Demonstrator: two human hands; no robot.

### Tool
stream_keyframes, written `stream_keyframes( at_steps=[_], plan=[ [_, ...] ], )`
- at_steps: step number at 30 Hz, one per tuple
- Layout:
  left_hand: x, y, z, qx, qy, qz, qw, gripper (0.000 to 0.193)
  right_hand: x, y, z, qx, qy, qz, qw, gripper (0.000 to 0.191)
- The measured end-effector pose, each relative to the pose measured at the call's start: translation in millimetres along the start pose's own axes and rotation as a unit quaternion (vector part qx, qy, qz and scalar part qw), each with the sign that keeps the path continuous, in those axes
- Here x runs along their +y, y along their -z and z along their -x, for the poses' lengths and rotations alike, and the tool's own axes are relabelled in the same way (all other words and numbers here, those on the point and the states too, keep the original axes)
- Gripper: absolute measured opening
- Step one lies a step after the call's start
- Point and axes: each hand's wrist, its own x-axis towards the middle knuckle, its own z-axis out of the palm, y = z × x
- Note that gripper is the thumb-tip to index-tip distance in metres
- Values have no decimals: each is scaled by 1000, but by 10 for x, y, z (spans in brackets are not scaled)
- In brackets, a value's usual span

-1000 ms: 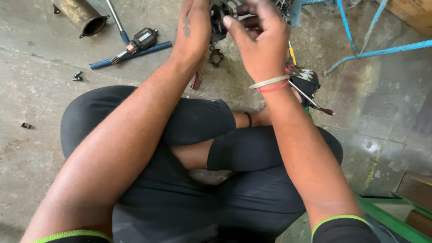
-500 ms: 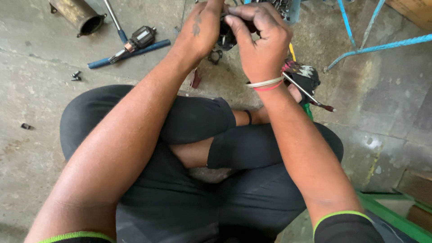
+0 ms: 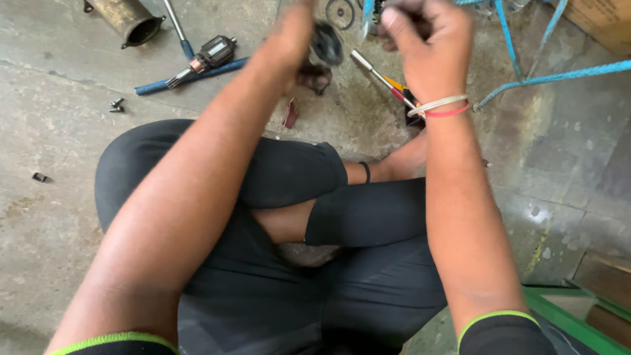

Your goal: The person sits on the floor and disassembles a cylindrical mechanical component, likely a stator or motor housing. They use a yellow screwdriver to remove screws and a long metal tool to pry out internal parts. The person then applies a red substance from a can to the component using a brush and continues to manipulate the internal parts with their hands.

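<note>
- Left hand (image 3: pixel 294 33): at 12 o'clock in the view, blurred; fingers closed on a dark round part (image 3: pixel 327 43), which sits at its 3 o'clock side, above the floor.
- Right hand (image 3: pixel 427 39): at 1 o'clock, fingers curled together; whether they grip anything cannot be told. Two bands (image 3: pixel 439 107), one pale and one red, ring the wrist.
- Screwdriver (image 3: pixel 381 79): on the floor between the two hands, metal shaft pointing to 10 o'clock, red and yellow handle partly hidden behind the right wrist.
- Armature (image 3: pixel 205 56): on the floor at 11 o'clock, lying across a blue rod (image 3: pixel 190 75).
- Metal tube (image 3: pixel 128 18): at the 11 o'clock corner, open end facing 4 o'clock.
- Screws (image 3: pixel 116 105): small cluster at 10 o'clock, well apart from both hands.
- Blue frame (image 3: pixel 545 75): thin bars at 2 o'clock, beside the right hand.
- Legs (image 3: pixel 282 177): crossed, in black, at centre.
- Floor (image 3: pixel 52 217): stained concrete.
</note>
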Motion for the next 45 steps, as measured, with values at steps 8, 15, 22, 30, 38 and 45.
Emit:
stream_keyframes(
  at_steps=[8,15,22,30,38,45],
  plan=[
    [-58,337,-262,-30,-75,74,994,58,479,-175,38,-226,-101,368,896,14],
    [-45,271,-193,-28,-143,-52,988,49,17,-256,38,-98,112,236,960,11],
    [-33,256,-167,-28,-94,-98,990,41,-191,-495,120,-106,223,265,932,9],
    [-106,219,-172,29,-169,-134,976,38,9,-606,154,-75,213,286,931,13],
    [-237,271,-287,67,-439,-349,826,34,67,-654,184,-51,204,271,939,13],
    [-245,240,-222,99,-294,-164,936,42,96,-705,188,-22,213,285,934,13]
  ],
)
